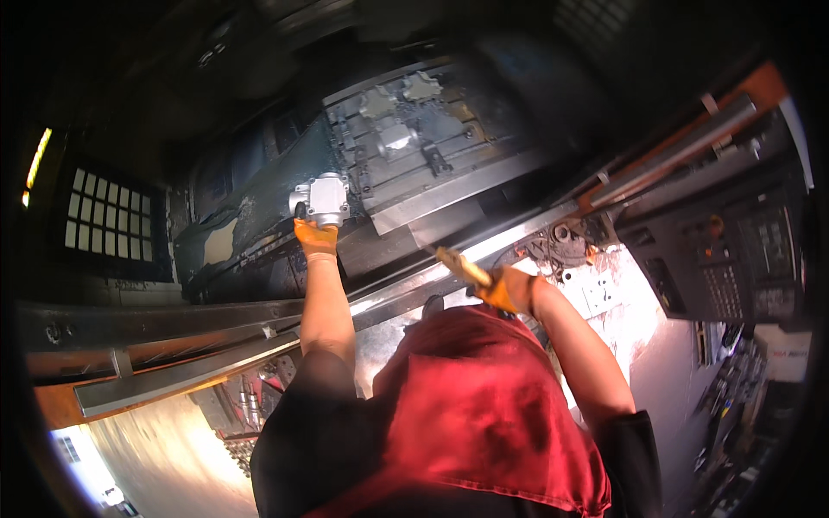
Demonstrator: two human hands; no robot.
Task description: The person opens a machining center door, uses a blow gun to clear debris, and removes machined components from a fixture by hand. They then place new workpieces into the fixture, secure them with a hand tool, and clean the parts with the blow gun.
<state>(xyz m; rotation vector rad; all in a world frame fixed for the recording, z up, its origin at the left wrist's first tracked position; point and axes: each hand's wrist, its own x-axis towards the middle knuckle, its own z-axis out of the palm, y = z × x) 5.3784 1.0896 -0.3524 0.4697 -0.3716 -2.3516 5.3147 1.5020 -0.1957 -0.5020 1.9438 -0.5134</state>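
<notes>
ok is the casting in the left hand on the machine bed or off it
Off: the left hand holds the casting out beyond the left edge of the bed.

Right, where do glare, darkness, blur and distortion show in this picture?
Head view: glare whitens the floor; head view: beyond the worktable, shadow hides detail; head view: the yellow tool in the right hand looks soft; head view: fisheye curves the long front rail.

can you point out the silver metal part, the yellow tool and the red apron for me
silver metal part (328,197): head view, on the middle of its upper face
yellow tool (464,266): head view, on its long yellow body
red apron (479,401): head view, on the middle of its front
</notes>
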